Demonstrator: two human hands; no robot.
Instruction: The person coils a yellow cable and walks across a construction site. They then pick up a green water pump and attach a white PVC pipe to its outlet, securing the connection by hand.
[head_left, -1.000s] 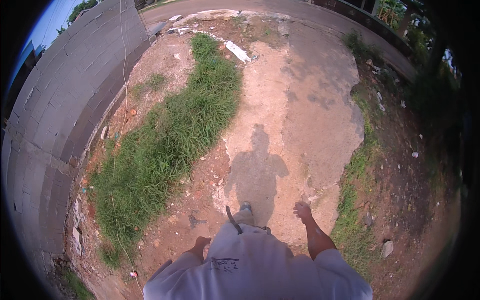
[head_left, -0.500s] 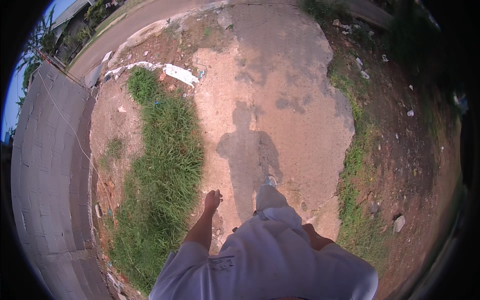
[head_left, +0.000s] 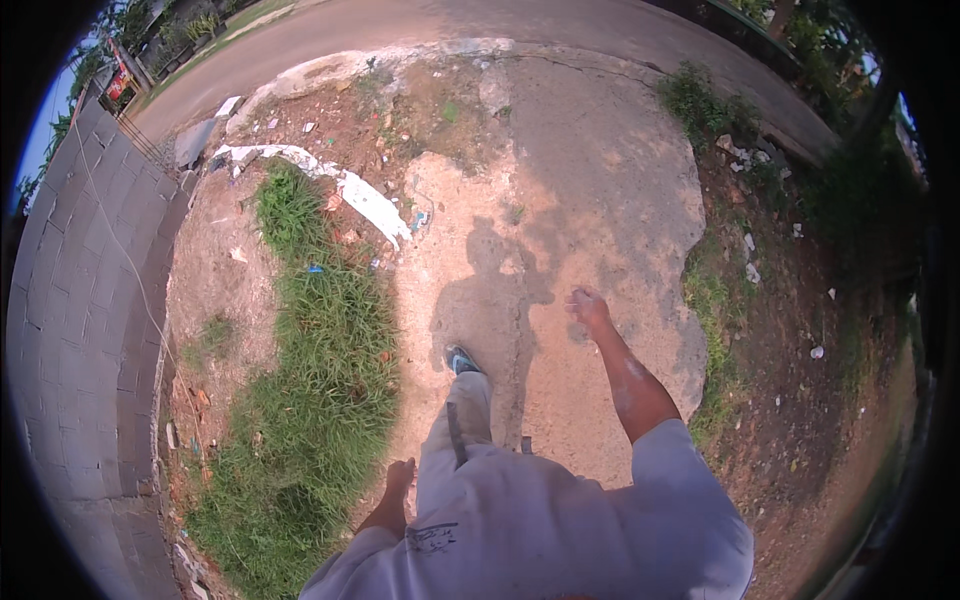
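Note:
My right hand (head_left: 588, 306) is swung forward over the concrete path (head_left: 570, 400), its fingers loosely curled in with nothing visible in them. Pale marks show on that forearm. Back by my left hip, beside the grass, hangs my left hand (head_left: 401, 474); it looks loosely closed and seems to hold nothing. Neither hand touches anything. My left foot, in a dark blue shoe (head_left: 461, 360), is stepped out ahead on the path. My right leg is hidden under the light shirt (head_left: 570, 520). My shadow (head_left: 483, 300) falls on the concrete in front of me.
Tall grass (head_left: 320, 400) borders the path on the left, with a grey block wall (head_left: 85, 330) beyond it. A white strip (head_left: 372, 205) lies at the path's left edge. Dirt with scattered litter (head_left: 751, 262) runs along the right. Ahead, a road (head_left: 420, 25) crosses.
My right hand has come forward from beside my body, and my left hand has swung back. The left foot has replaced the right in front. The road and white strip are nearer.

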